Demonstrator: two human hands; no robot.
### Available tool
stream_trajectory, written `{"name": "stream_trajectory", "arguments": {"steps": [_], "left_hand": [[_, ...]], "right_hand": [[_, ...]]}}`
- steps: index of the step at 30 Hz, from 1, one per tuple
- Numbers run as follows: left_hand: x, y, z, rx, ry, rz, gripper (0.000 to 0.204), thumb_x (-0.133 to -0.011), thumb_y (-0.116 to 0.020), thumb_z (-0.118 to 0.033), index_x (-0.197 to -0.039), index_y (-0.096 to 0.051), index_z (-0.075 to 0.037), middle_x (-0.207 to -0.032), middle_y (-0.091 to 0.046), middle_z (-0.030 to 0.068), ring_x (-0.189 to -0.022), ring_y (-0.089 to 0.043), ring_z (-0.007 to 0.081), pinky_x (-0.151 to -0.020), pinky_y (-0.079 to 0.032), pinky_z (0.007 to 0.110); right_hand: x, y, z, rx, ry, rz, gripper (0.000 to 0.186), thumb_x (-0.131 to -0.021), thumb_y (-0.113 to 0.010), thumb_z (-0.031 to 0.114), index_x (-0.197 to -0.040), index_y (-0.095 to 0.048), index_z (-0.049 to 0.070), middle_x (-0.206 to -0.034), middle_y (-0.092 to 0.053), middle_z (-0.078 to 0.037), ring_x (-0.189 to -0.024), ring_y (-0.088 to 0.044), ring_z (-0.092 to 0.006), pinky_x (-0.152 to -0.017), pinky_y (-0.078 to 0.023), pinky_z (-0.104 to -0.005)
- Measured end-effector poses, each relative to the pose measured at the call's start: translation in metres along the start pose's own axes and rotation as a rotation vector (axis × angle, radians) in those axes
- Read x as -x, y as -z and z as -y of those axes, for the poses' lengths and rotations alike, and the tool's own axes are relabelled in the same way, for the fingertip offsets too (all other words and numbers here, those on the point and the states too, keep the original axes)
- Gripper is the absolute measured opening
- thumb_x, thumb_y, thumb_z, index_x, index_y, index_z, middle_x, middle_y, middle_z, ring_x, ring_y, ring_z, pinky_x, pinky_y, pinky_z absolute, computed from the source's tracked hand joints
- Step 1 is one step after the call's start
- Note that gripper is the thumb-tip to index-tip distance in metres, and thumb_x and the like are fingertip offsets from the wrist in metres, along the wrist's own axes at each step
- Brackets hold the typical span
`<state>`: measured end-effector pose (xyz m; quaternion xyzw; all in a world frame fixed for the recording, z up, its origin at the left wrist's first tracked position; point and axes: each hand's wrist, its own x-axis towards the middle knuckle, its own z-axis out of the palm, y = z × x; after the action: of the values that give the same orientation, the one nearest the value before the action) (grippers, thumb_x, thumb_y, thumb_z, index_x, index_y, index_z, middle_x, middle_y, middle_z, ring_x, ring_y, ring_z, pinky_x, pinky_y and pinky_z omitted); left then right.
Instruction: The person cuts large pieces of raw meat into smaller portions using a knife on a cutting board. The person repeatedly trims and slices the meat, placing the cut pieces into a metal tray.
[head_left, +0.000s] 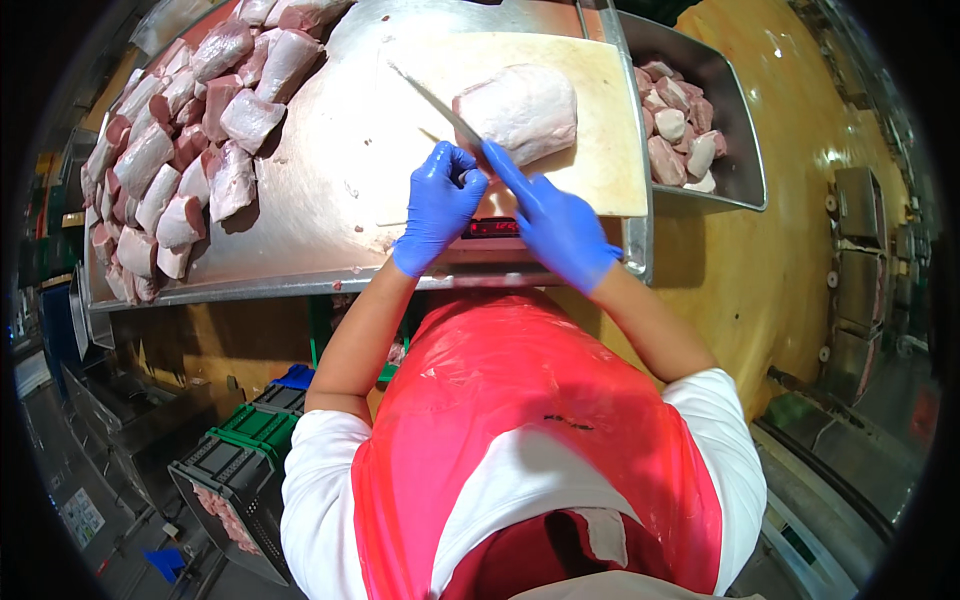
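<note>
My right hand [562, 222], in a blue glove, grips a knife with its index finger stretched along the back of it. The knife's long narrow blade [432, 98] points to the far left over a white cutting board [600, 150]. My left hand [440, 205], also blue-gloved, is curled closed beside the knife, near the board's front edge; what it holds, if anything, is hidden. Just beyond both hands lies a thick block of raw meat [525, 110] with a pale fatty top. Part of the blade overlaps the meat's left side from this view.
Many raw meat pieces [185, 150] are heaped on the left of the metal table [330, 170]. A metal tub [735, 165] at the right holds smaller chunks. A red-lit display [492, 228] sits between my wrists. Grey and green crates [245, 440] stand on the lower left.
</note>
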<state>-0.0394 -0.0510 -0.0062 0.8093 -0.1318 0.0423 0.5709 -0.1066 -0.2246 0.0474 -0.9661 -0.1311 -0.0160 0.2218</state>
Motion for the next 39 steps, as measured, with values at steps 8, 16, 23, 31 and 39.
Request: {"name": "stream_trajectory", "arguments": {"steps": [8,16,23,31,39], "left_hand": [[-0.028,0.047,0.026,0.009,0.012,0.081,0.01,-0.083,-0.065,-0.003,-0.083,-0.056,0.001,-0.066,-0.06,0.0076,-0.058,-0.055,0.0101,-0.058,-0.049,0.029],[-0.045,0.056,0.029,-0.058,-0.094,0.273,0.013,-0.08,-0.067,-0.004,-0.084,-0.055,-0.001,-0.068,-0.058,0.0106,-0.059,-0.056,0.0186,-0.059,-0.048,0.033],[-0.078,0.063,0.064,-0.054,-0.186,0.122,0.009,-0.084,-0.066,-0.002,-0.084,-0.057,-0.002,-0.063,-0.057,0.0033,-0.06,-0.052,0.0072,-0.055,-0.047,0.027],[-0.093,0.053,0.025,-0.597,-0.423,0.214,0.019,-0.082,-0.072,-0.011,-0.099,-0.065,-0.005,-0.107,-0.066,0.017,-0.103,-0.062,0.0331,-0.089,-0.049,0.042],[0.002,0.165,0.006,0.21,0.095,-0.08,0.008,-0.092,-0.053,0.006,-0.096,-0.059,0.001,-0.097,-0.059,0.0049,-0.087,-0.06,0.0131,-0.087,-0.059,0.035]], "right_hand": [[0.105,0.079,-0.003,0.225,-0.178,0.414,0.092,-0.081,-0.058,-0.003,-0.16,-0.023,0.03,-0.077,-0.059,-0.018,-0.058,-0.062,-0.0361,-0.053,-0.053,-0.0479],[-0.025,-0.003,0.053,-0.038,-0.199,-0.013,0.087,-0.084,-0.056,0.001,-0.16,-0.023,0.026,-0.099,-0.065,-0.02,-0.076,-0.066,-0.0408,-0.064,-0.054,-0.0487],[0.057,0.027,0.056,0.142,-0.322,0.268,0.088,-0.083,-0.054,-0.004,-0.159,-0.026,0.029,-0.084,-0.064,-0.022,-0.068,-0.065,-0.0399,-0.06,-0.054,-0.0505],[0.107,0.06,0.02,-0.176,-0.464,-0.12,0.073,-0.094,-0.057,0.007,-0.159,-0.029,0.024,-0.08,-0.064,-0.019,-0.061,-0.062,-0.0346,-0.058,-0.05,-0.0454],[0.065,0.037,-0.041,-0.901,-0.565,-0.217,0.067,-0.098,-0.054,0.006,-0.159,-0.028,0.015,-0.077,-0.062,-0.002,-0.056,-0.051,-0.0055,-0.047,-0.045,-0.0241]]}}
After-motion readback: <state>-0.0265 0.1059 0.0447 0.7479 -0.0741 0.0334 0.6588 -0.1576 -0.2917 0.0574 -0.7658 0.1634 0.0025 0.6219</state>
